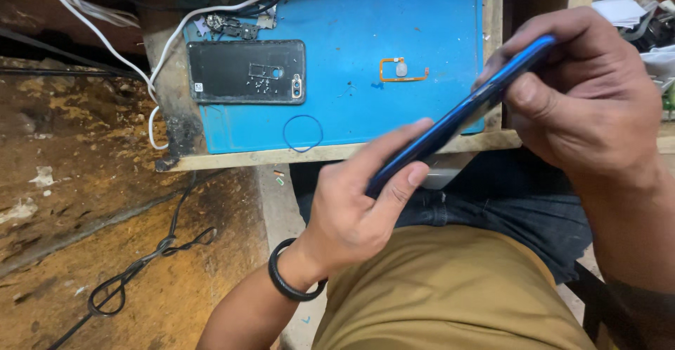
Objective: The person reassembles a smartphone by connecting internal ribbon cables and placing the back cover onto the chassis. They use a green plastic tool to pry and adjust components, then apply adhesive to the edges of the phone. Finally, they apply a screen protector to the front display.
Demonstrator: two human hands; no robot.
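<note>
Both hands' fingers pinch a thin blue phone edge-on: left hand low, right hand high. Probably light, rigid, slick, glass-fragile; best gripped by its edges.

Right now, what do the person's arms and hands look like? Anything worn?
Both hands are bare, no gloves, no rings that show. The left hand has a black band around its wrist. The right hand shows nothing worn. No sleeves reach either forearm.

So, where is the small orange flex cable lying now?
The orange flex cable lies on the blue mat, right of the black phone back, left of the right hand.
</note>
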